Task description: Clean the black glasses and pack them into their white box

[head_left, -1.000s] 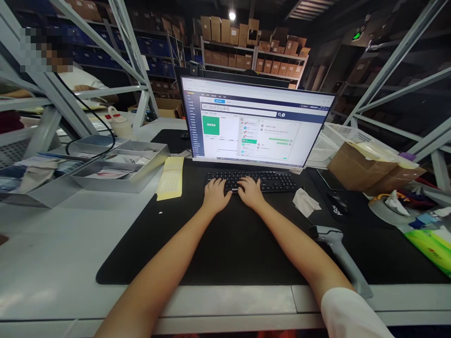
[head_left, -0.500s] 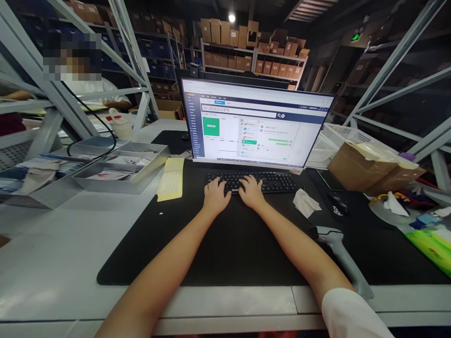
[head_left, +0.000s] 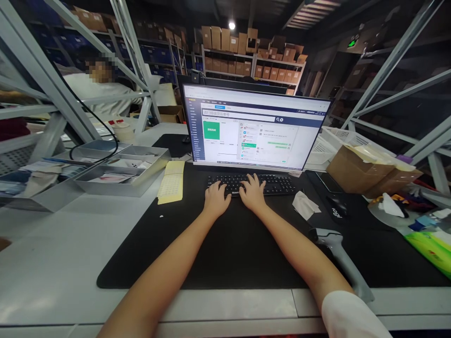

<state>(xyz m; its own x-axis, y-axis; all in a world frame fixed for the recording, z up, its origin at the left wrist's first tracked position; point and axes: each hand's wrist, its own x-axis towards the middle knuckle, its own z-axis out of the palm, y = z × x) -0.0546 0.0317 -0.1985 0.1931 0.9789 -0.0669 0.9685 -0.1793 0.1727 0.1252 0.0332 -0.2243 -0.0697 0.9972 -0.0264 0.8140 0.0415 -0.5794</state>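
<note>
Both of my hands rest on a black keyboard (head_left: 280, 184) that lies on a black desk mat (head_left: 232, 249). My left hand (head_left: 216, 199) covers the keyboard's left part, its fingers apart and holding nothing. Over the middle keys, my right hand (head_left: 252, 193) spreads its fingers, likewise with nothing in it. Some keys are hidden beneath the hands. Behind the keyboard stands a lit monitor (head_left: 259, 129), showing a page with a green square and a chat window.
Yellow label sheets (head_left: 171, 182) lie left of the keyboard, beside grey trays (head_left: 123, 187) of papers. To the right are crumpled paper (head_left: 306, 204), a mouse (head_left: 337, 205), a barcode scanner (head_left: 343, 260) and a cardboard box (head_left: 355, 171). A co-worker (head_left: 102, 94) is behind the frame at left.
My hands stay on the keyboard, with the right fingers slightly more spread. The co-worker at the left has shifted to the right. The view has tilted slightly.
</note>
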